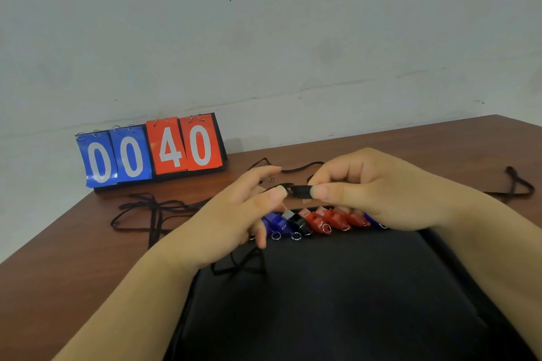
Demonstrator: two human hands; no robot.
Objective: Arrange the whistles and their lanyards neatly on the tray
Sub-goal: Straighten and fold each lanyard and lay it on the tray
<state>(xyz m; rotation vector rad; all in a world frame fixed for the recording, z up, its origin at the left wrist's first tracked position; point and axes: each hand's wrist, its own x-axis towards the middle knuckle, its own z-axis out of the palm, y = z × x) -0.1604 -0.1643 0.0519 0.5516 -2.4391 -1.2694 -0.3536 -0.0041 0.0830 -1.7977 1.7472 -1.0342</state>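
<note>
Brown table: whistles in a left-right row, rings nearest

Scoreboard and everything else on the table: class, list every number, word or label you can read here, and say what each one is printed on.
"00" in white digits, on the two blue flip cards of the scoreboard.
"40" in white digits, on the two red flip cards of the same scoreboard.
No readable text on the whistles, the black cords, the black tray, the table or the wall.
</note>
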